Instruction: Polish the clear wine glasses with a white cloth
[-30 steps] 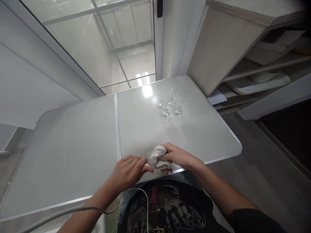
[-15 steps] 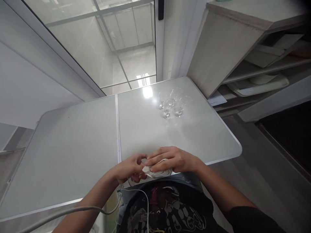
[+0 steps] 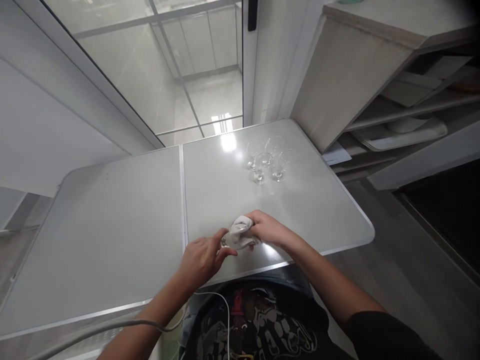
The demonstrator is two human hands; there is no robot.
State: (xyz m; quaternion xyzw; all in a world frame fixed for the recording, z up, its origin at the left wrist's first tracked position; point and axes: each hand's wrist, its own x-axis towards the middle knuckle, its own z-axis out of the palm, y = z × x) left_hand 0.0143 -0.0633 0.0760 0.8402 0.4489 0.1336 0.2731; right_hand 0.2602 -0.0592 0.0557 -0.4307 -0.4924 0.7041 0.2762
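Just above the table's near edge, my left hand (image 3: 202, 257) is closed in a pinch, thumb and forefinger around the end of a clear stemmed glass (image 3: 224, 242). Most of that glass is hidden by a white cloth (image 3: 237, 237). My right hand (image 3: 264, 228) grips the cloth from the right and presses it around the bowl; its fingertips are partly out of sight behind the cloth. Farther back on the table, several clear stemmed glasses (image 3: 258, 176) stand upright in a close group.
The white folding table (image 3: 131, 215) has a metal seam across it. A glass door (image 3: 210, 95) lies beyond its far edge. At the right is a wooden shelf unit (image 3: 337, 75) holding trays and papers. A grey cable (image 3: 112, 325) crosses my left forearm.
Both hands have moved forward from near my body, up over the table, with the glass and cloth. My right hand has turned from palm down on the cloth to gripping it from the side.
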